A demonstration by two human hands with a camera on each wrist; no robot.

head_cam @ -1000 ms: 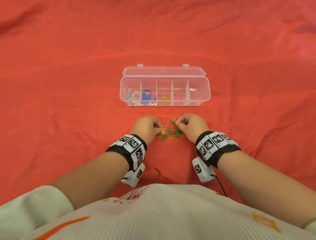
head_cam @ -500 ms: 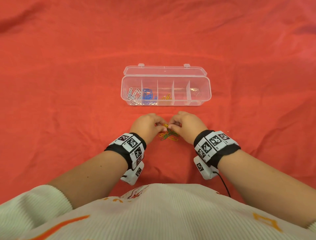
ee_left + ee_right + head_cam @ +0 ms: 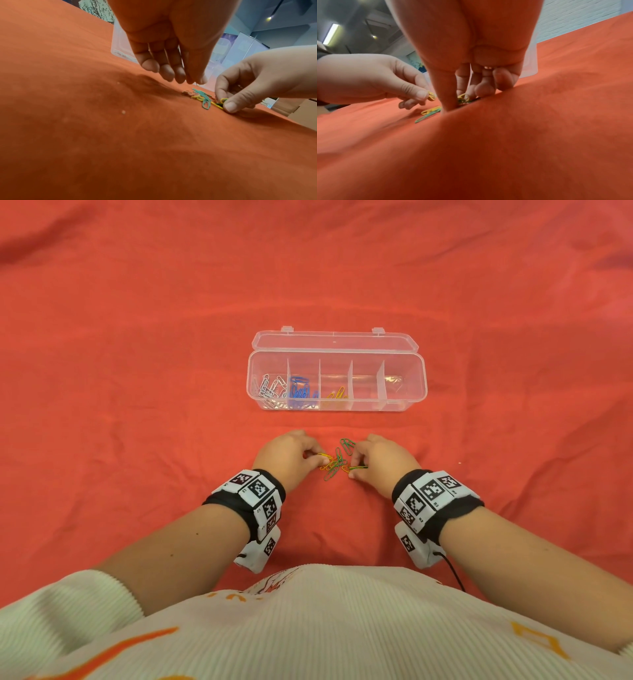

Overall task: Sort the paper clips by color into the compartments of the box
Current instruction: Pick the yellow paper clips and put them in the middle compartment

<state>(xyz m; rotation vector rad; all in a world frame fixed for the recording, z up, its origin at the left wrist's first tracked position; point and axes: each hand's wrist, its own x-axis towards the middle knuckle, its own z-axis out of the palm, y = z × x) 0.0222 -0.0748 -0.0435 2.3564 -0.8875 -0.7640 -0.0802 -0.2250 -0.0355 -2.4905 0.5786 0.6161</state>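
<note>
Mixed yellow/green paper clips lay on the red worktop between both hands – left hand pinched a yellow clip, right hand pinched clips at the pile's edge – box straight ahead, yellow compartment nearer the left hand.

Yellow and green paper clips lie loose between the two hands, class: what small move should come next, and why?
Probably lift the left hand and carry its pinched yellow paper clip to the third compartment of the clear box, counting from the left. Yellow clips already lie there, while white and blue fill the first two. The right hand holds down the mixed pile.
</note>
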